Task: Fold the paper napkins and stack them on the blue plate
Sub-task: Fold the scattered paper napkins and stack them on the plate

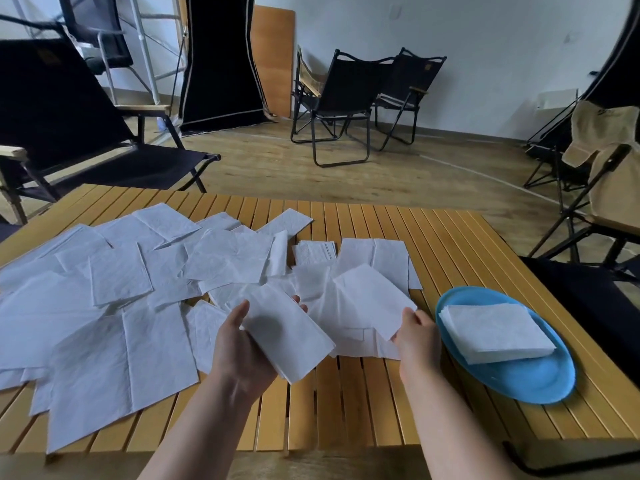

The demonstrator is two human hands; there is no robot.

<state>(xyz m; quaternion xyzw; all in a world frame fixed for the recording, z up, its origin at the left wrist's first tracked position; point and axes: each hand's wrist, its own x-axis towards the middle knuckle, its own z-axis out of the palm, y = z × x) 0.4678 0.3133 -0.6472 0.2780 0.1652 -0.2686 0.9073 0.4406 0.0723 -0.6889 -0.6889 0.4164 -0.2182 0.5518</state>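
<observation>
Inspecting the grip first, we find the left hand (242, 351) holding a folded napkin (289, 336) and the right hand (417, 336) pinching another napkin (372, 301) by its corner. Loose napkins (114, 289) cover the slatted desk (360, 403); a folded stack (495, 332) sits on the blue plate (533, 382), right.

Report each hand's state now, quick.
Left hand: holds a folded napkin above the table.
Right hand: pinches the edge of another napkin.
</observation>
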